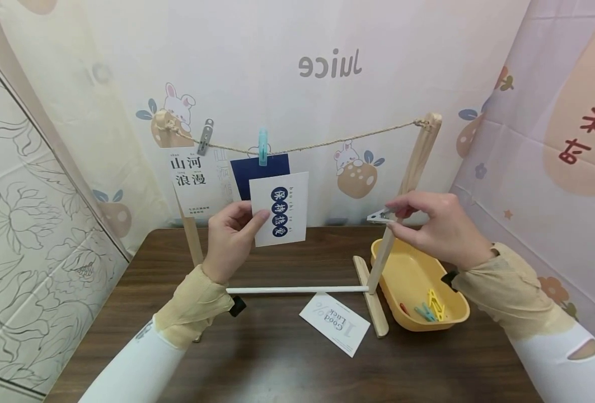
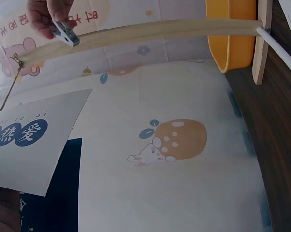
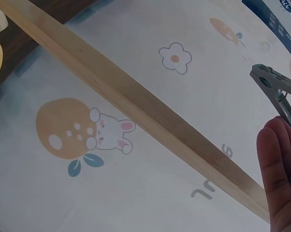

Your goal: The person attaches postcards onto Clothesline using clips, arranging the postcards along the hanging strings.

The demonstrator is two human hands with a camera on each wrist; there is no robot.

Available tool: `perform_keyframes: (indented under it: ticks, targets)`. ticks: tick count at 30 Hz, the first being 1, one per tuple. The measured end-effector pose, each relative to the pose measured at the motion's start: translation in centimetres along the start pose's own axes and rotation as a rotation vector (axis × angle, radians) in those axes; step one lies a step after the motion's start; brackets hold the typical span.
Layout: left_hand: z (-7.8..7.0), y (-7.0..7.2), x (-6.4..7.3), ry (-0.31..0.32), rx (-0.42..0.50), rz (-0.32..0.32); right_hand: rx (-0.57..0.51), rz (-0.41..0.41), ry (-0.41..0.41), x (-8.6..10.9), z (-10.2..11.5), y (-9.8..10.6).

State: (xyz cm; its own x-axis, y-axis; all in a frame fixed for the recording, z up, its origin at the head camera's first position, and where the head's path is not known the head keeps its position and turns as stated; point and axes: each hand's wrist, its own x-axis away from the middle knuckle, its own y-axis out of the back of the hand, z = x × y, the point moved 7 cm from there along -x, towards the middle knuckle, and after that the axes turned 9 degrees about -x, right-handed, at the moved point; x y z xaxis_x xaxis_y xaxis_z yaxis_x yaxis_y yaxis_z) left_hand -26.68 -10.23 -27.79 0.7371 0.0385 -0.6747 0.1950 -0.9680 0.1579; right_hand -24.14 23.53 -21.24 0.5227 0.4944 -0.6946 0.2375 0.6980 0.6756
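In the head view my left hand (image 1: 234,238) pinches a white card (image 1: 295,208) with blue circles and Chinese characters, held in front of the twine. My right hand (image 1: 433,224) pinches a grey clothespin (image 1: 379,216) by its handle ends, near the right post. The twine (image 1: 347,138) sags between two wooden posts. A dark blue card (image 1: 244,170) hangs from it under a light blue clothespin (image 1: 263,147), partly covered by the held card. Farther left, a grey clothespin (image 1: 205,137) sits on the twine at a white card (image 1: 186,187) with black characters.
A yellow basket (image 1: 393,263) behind the right post (image 1: 412,162) holds several clothespins (image 1: 434,305). A "Good Luck" card (image 1: 335,323) lies on the dark wooden table (image 1: 257,358). The white crossbar (image 1: 297,289) joins the stand low down. Patterned curtains hang behind.
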Motion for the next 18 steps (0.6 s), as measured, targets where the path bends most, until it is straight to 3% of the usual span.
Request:
perform_keyframes:
  ticks: [18]
  targets:
    - [-0.2, -2.5, -1.2, 0.02, 0.046, 0.03, -0.039, -0.036, 0.069, -2.0, 1.6, 1.5]
